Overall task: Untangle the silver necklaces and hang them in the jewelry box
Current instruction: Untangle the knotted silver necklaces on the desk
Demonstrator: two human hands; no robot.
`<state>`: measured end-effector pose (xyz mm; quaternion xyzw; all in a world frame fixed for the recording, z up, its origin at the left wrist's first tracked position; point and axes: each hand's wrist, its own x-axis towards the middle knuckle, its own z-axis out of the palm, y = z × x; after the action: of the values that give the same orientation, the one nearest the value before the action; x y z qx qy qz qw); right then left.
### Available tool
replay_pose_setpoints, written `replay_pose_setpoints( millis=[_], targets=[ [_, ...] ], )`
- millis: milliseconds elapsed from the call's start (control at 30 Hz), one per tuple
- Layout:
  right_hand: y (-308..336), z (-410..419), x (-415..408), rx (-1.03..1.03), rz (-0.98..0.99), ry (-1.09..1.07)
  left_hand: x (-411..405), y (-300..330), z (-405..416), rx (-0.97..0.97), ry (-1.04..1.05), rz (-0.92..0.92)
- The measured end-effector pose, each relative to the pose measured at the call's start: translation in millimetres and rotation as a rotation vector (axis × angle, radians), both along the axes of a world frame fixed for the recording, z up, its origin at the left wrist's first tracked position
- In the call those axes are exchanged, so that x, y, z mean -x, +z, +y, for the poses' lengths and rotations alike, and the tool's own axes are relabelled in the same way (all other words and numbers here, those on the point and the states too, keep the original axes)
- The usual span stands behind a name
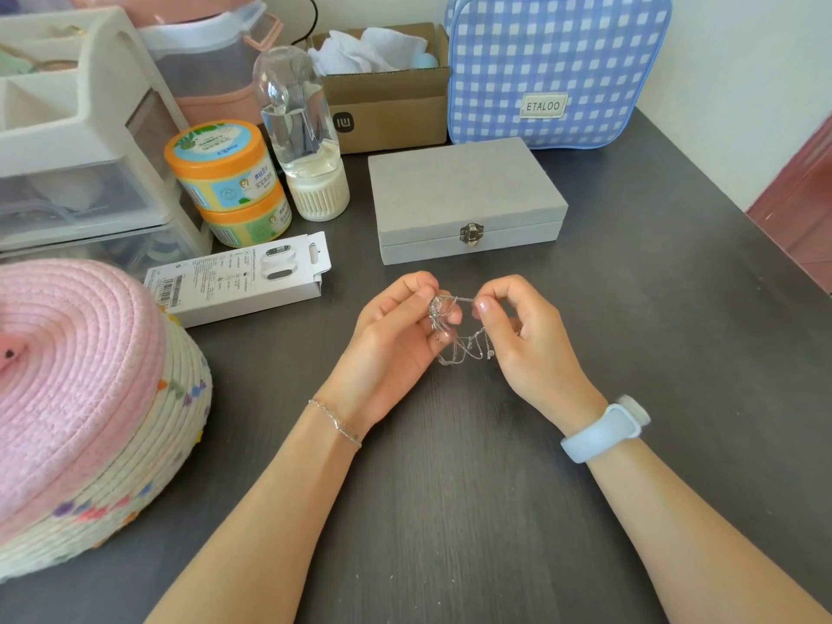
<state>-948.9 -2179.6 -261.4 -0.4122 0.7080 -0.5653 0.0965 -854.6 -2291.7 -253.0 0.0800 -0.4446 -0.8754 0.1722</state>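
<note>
Tangled silver necklaces (454, 328) held just above dark table (495, 488), strung btwn both hands, loops dangling. Left hand (396, 326) pinching the knotted clump w/ curled fingers; right hand (517, 326) pinching a strand at thumb + forefinger. Grey jewelry box (466, 198) just beyond, lid down, clasp facing hands. Blue gingham bag (558, 65) behind box.

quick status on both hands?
Left hand: fingers pinch the tangled silver necklaces.
Right hand: fingers pinch a strand of the same tangle.
</note>
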Motion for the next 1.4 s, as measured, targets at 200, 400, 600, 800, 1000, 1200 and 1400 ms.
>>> replay_pose_setpoints(
  millis=[200, 400, 600, 800, 1000, 1200, 1400],
  targets=[
    [-2.5, -0.4, 1.3, 0.065, -0.002, -0.031, -1.4, 1.2, -3.3, 0.007, -0.118, -0.056],
    [3.8, 0.3, 1.4, 0.175, -0.186, 0.017, -2.4, -1.7, -2.8, 0.177, -0.067, -0.144],
    [5.2, 2.1, -1.0, 0.106, -0.196, 0.062, 0.1, -4.9, -10.5, 0.075, 0.176, -0.085],
    [2.4, 0.4, -1.3, 0.04, -0.134, -0.028, -1.4, -3.1, -10.4, 0.129, 0.171, -0.107],
    [5.4, 2.8, 2.7, 0.113, -0.123, -0.12, 0.3, -4.3, -4.5, 0.494, 0.214, -0.262],
    [5.0, 4.0, 2.4, 0.107, -0.164, -0.115, -0.9, -0.8, -1.9, 0.431, 0.322, -0.248],
    [5.6, 5.0, -0.2, 0.07, -0.156, -0.086, -0.2, -2.3, -3.5, 0.355, 0.334, -0.23]
  ],
)
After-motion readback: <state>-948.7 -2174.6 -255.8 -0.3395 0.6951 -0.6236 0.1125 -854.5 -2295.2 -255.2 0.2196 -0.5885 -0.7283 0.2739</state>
